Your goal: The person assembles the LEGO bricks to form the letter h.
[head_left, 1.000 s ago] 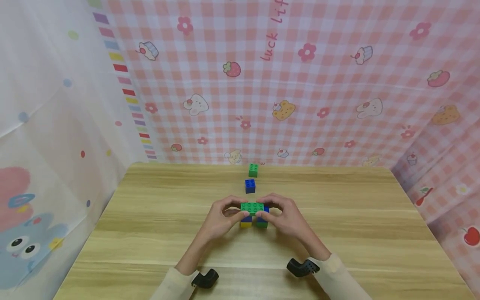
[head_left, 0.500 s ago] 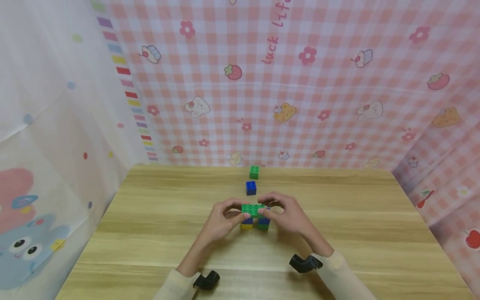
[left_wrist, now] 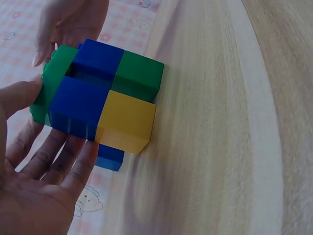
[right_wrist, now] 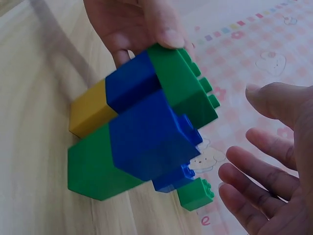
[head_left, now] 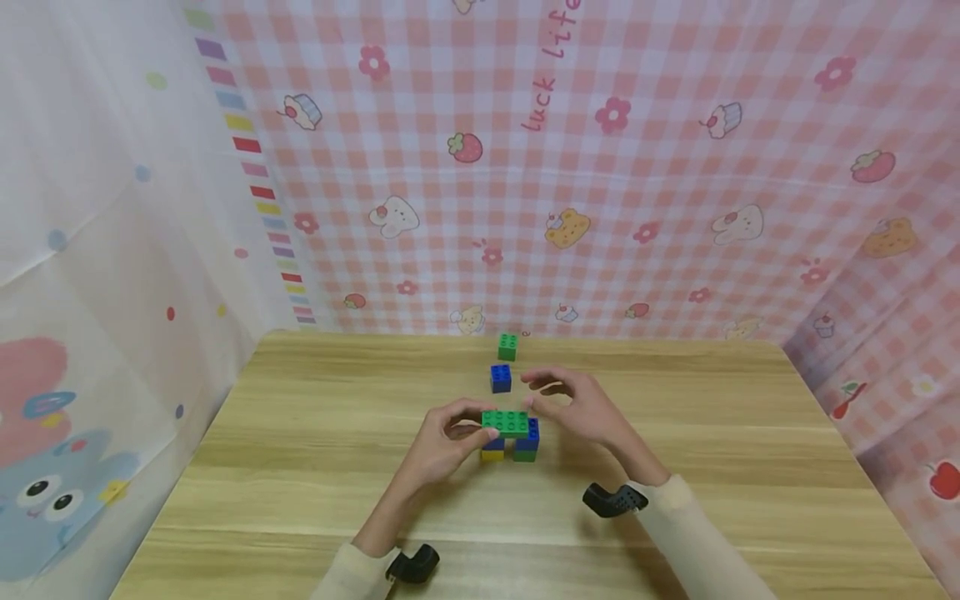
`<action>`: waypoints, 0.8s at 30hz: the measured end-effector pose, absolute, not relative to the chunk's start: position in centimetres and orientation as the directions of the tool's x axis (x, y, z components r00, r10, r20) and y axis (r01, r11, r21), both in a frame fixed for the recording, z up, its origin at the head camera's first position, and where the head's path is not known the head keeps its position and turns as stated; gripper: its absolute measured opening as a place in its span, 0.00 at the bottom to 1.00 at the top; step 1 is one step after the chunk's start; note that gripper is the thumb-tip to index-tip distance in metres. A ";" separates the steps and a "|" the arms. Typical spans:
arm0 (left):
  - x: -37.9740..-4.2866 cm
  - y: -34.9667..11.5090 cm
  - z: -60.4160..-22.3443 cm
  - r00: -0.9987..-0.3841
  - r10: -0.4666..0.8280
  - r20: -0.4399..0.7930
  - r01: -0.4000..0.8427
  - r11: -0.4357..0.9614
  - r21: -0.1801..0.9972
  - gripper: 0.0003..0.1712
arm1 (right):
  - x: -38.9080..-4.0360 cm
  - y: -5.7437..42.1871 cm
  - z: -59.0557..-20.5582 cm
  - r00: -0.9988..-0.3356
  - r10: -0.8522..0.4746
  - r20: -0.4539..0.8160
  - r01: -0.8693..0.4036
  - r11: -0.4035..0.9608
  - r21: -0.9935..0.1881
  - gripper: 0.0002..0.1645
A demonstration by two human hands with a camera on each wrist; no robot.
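My left hand [head_left: 442, 446] pinches the left end of a long green toy brick [head_left: 505, 423], thumb in front and fingers behind. That brick lies across two short stacks. The left stack has a blue brick [left_wrist: 78, 105] over a yellow brick [left_wrist: 126, 120]. In the right one, a blue brick [right_wrist: 146, 134] sits on a green brick [right_wrist: 100, 166]. Studs of the right blue brick show beyond the long brick's end. My right hand [head_left: 573, 404] is apart from the bricks, behind and to the right of them, fingers loosely bent with nothing between them.
Behind the stacks a loose blue brick [head_left: 501, 378] stands on the wooden table [head_left: 300, 467], and a small green brick [head_left: 507, 347] stands farther back near the table's rear edge. A pink checked cloth [head_left: 480, 192] hangs behind the table.
My right hand has let go of the long green brick's right end and moved back and to the right. The left hand keeps its grip in nearly the same place.
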State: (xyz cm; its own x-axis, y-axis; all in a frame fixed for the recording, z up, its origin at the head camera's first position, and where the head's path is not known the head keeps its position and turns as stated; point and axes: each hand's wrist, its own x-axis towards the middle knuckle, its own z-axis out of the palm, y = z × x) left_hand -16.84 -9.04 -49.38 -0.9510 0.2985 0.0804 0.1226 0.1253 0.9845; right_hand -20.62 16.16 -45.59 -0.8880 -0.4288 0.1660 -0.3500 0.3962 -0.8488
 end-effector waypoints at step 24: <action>-16.8 -9.0 -49.6 -0.951 0.296 0.090 0.128 0.114 0.985 0.16 | -25.1 17.2 -46.8 -0.881 -0.471 0.035 -0.301 0.503 -0.810 0.31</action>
